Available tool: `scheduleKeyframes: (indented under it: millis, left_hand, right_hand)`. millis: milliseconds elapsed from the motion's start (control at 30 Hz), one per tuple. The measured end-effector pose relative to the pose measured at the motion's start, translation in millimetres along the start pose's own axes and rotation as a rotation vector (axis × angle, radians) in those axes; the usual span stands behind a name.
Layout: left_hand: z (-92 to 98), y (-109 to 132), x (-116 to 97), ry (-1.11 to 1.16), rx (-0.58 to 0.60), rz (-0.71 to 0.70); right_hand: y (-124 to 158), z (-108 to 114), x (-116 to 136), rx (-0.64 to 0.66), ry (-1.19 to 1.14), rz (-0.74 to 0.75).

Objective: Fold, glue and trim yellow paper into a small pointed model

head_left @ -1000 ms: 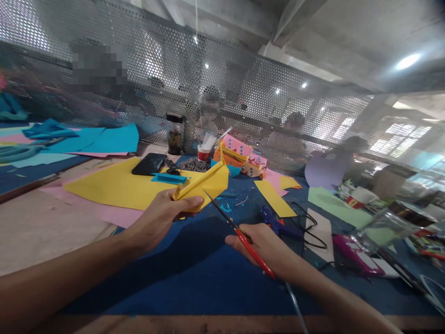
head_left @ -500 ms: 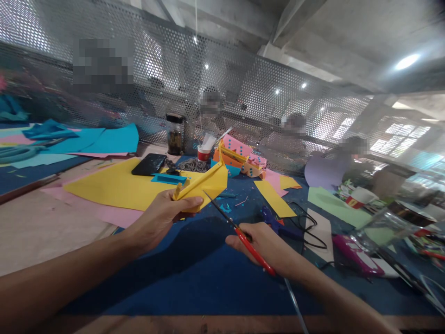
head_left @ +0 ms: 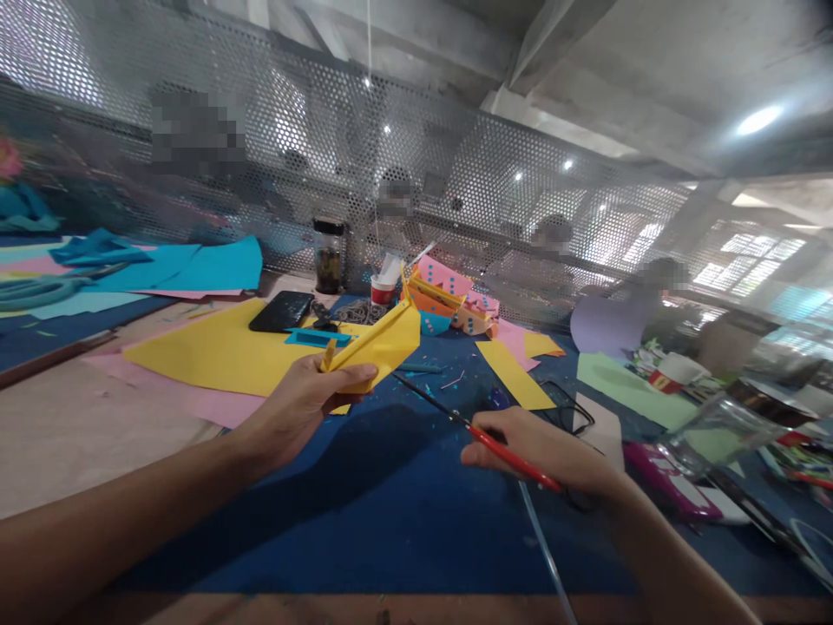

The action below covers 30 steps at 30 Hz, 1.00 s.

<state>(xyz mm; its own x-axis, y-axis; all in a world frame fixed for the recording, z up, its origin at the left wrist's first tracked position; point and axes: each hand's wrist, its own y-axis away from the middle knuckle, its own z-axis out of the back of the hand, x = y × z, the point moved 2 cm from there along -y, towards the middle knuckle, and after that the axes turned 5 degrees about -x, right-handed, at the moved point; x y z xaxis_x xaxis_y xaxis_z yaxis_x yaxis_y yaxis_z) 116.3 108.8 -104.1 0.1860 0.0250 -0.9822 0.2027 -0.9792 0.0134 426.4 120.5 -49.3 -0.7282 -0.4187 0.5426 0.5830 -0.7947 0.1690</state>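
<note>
My left hand (head_left: 322, 386) pinches a folded yellow paper piece (head_left: 394, 340) between thumb and fingers, above the blue table top. Held in my right hand (head_left: 521, 443) is a pair of red-handled scissors (head_left: 504, 451). Their dark blades point up and left, the tips just short of the paper's lower right edge. Behind the paper lie a large yellow sheet (head_left: 208, 351), a blue folded paper strip (head_left: 318, 338) and a black phone (head_left: 283, 311). A blue glue gun (head_left: 500, 398) is mostly hidden behind my right hand.
Pink and orange folded paper pieces (head_left: 446, 291) sit at the back beside a red-and-white cup (head_left: 383, 289) and a dark-lidded jar (head_left: 329, 256). A yellow strip (head_left: 514, 373) lies right of centre. A clear jar (head_left: 722, 430) stands at right. A perforated metal screen (head_left: 455, 148) closes the back.
The scissors have drawn away from the yellow paper, down and right with my right hand. A piece of the paper's lower right edge is gone. My left hand stays nearly still.
</note>
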Motion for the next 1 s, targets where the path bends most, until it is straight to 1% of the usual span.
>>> scheduleKeyframes:
  millis: [67, 133, 167, 267, 333, 367, 400, 433, 567, 667, 833, 933, 1000]
  left_hand:
    - [0.7, -1.5, 0.4, 0.003, 0.003, -0.007]
    - [1.4, -2.8, 1.3, 0.011, 0.004, -0.008]
    - [1.6, -3.4, 1.8, 0.017, 0.004, -0.006]
    - [1.2, -3.7, 2.4, 0.026, 0.018, 0.012]
    - [0.0, -2.1, 1.2, 0.025, 0.033, 0.024]
    - [-0.9, -0.8, 0.1, 0.024, 0.040, 0.028]
    - [-2.0, 0.7, -1.3, 0.022, 0.047, 0.032]
    - [-3.1, 2.3, -2.7, 0.020, 0.053, 0.036]
    - [-6.9, 6.8, -6.4, 0.011, 0.069, 0.051]
    - [-7.7, 7.3, -6.0, 0.006, 0.077, 0.053]
    - [-7.0, 7.4, -2.5, 0.006, 0.106, 0.047]
    - [-8.2, 9.4, -1.7, 0.006, 0.132, 0.057]
    - [-9.7, 11.5, -2.5, 0.004, 0.147, 0.070]
  right_hand:
    - [2.2, 9.2, -7.9, 0.028, -0.002, 0.012]
    - [2.1, 18.1, -17.6, -0.005, 0.001, 0.014]
    - [0.8, 22.6, -23.1, -0.046, 0.010, 0.001]
    - [-8.2, 37.2, -42.5, -0.226, 0.098, -0.079]
    - [-18.2, 47.4, -57.6, -0.356, 0.260, -0.167]
    - [-24.4, 51.8, -65.4, -0.385, 0.363, -0.205]
    - [-31.4, 55.5, -73.6, -0.378, 0.459, -0.245]
    - [-38.8, 59.0, -81.6, -0.375, 0.499, -0.276]
    - [-68.2, 70.1, -108.8, -0.367, 0.572, -0.357]
    - [-85.2, 73.6, -122.5, -0.333, 0.596, -0.391]
    - [-97.7, 73.0, -134.9, -0.310, 0.595, -0.423]
    - [-95.4, 74.1, -129.3, -0.379, 0.575, -0.406]
    - [-89.8, 73.5, -115.6, -0.458, 0.548, -0.354]
